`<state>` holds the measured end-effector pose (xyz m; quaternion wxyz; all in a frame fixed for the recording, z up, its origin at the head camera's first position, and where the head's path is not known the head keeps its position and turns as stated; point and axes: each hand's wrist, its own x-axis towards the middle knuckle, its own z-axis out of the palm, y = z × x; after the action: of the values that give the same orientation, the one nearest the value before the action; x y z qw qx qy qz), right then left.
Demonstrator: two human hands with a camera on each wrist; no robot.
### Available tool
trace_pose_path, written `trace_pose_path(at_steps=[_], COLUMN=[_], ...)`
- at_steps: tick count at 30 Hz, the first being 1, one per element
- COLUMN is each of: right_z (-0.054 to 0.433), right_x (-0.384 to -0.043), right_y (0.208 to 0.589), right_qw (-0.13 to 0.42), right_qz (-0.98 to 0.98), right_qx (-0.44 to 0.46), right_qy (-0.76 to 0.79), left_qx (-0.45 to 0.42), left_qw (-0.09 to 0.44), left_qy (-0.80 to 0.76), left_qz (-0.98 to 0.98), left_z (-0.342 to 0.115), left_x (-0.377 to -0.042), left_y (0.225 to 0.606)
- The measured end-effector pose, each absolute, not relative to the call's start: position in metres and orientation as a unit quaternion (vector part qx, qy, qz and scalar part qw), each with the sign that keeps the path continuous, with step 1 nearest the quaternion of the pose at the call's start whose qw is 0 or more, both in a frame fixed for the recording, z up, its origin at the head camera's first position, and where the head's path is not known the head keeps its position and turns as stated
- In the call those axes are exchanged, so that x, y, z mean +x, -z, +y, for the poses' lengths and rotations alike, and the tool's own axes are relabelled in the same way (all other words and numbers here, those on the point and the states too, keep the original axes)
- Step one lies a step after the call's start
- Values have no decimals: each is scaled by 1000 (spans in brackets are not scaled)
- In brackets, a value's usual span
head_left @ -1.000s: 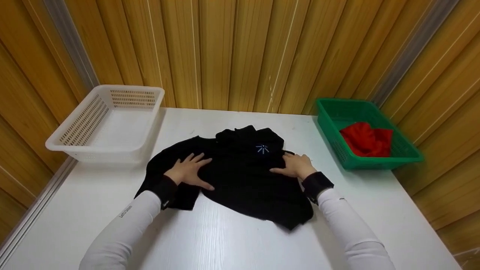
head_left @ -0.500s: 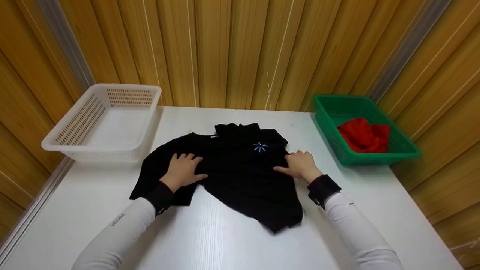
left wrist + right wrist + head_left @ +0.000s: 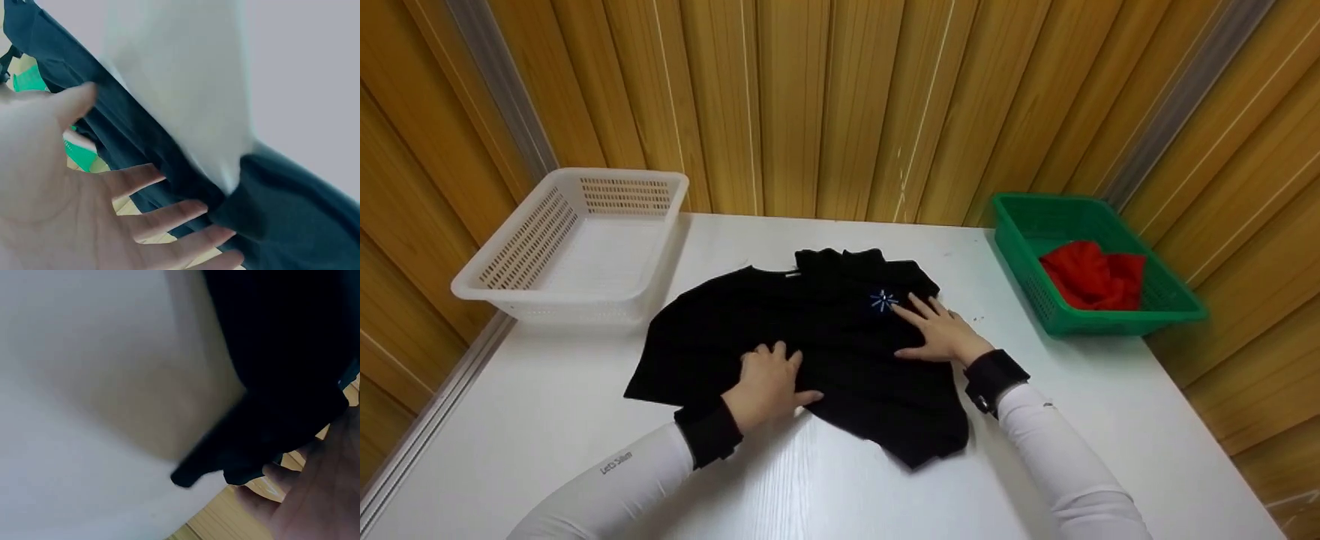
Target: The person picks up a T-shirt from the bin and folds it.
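A black shirt (image 3: 825, 330) with a light blue starburst design lies crumpled on the white table. Bunched folds stand at its top, and a pale tag shows by the neckline. At the shirt's lower edge, my left hand (image 3: 769, 384) rests fingers forward, thumb out to the side; the left wrist view shows these fingers loosely extended against the cloth. My right hand (image 3: 943, 335) lies spread over the shirt's right side, fingertips beside the starburst. In the right wrist view, a dark fold (image 3: 247, 433) of the shirt partly hides the fingers.
At the back left stands a white perforated basket (image 3: 577, 296) with nothing in it. A green basket (image 3: 1110, 324) at the back right holds a crumpled red cloth (image 3: 1091, 276). Wood-patterned walls (image 3: 787, 105) close off the table (image 3: 810, 495) behind and at the sides.
My left hand has moved right and toward me, from the shirt's left part to its lower edge. My right hand has spread its fingers and shifted slightly inward. The left sleeve area looks smoother.
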<state>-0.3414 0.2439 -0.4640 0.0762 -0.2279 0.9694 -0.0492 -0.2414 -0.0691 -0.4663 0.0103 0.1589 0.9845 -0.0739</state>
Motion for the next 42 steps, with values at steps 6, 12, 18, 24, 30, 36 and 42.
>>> trace_pose_path(at_steps=[6, 12, 18, 24, 30, 36, 42], right_z=[239, 230, 221, 211, 205, 208, 214], right_x=[-335, -324, -313, -305, -303, -312, -328], right_y=[463, 451, 443, 436, 432, 434, 450], right_qw=[100, 80, 114, 174, 217, 127, 4], right_qz=[971, 972, 969, 961, 941, 943, 952], right_qx=[-210, -219, -219, -211, -249, -290, -290], right_qy=[47, 3, 9, 41, 72, 106, 95], left_qx=[156, 143, 130, 145, 170, 179, 217], left_qw=[4, 12, 63, 76, 40, -39, -32], left_qy=[68, -5, -56, -35, 14, 77, 30], left_qz=[985, 990, 988, 986, 985, 980, 975], left_z=[-73, -78, -73, -60, -52, -40, -20], left_x=[-259, -287, -318, -340, -351, -328, -280], left_y=[472, 473, 471, 471, 472, 467, 461])
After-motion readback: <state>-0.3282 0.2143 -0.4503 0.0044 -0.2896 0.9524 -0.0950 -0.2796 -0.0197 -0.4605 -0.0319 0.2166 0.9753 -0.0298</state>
